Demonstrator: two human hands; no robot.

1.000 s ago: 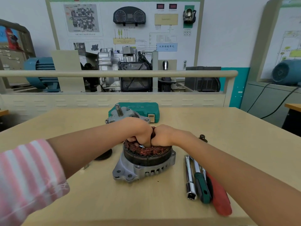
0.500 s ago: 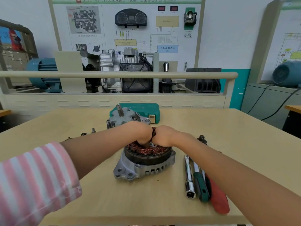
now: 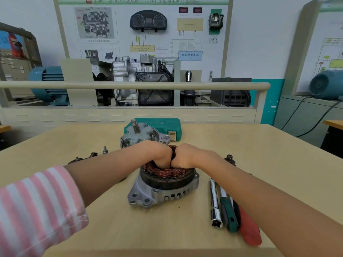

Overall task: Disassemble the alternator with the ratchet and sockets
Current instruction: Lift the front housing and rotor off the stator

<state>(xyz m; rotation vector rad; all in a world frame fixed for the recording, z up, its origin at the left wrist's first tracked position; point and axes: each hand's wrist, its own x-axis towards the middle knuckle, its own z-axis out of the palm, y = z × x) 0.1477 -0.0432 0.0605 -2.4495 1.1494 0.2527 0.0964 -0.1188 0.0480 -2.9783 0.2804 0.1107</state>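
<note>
- Head view: the left hand (image 3: 157, 154) and the right hand (image 3: 187, 156) meet knuckle to knuckle over the stator (image 3: 167, 173), their fingers curled down inside the ring of copper windings and gripping its inner edge.
- I judge that this two-handed hold is meant to pull the stator straight up out of the rear housing (image 3: 159, 193), which sits flat on the table (image 3: 167, 234) at the middle of the view; an even pull on both sides would keep the ring from cocking and jamming.
- The front housing with its rotor shaft (image 3: 137, 134) stands just behind the hands, so that half of the alternator is already off. Behind it lies the closed green socket case (image 3: 163, 125).
- The extension bar with a socket (image 3: 215, 203), a green-handled tool (image 3: 229, 214) and a red-handled tool (image 3: 248, 230) lie side by side under the right forearm, apart from the housing and untouched.
- Small loose fasteners (image 3: 104, 150) sit to the left beyond the left forearm, near but not touching the housings.
- Open room: bare table in front of the rear housing and to the far left gives space to set the stator down. To the right the tools crowd the path, and the near table edge lies close below them.
</note>
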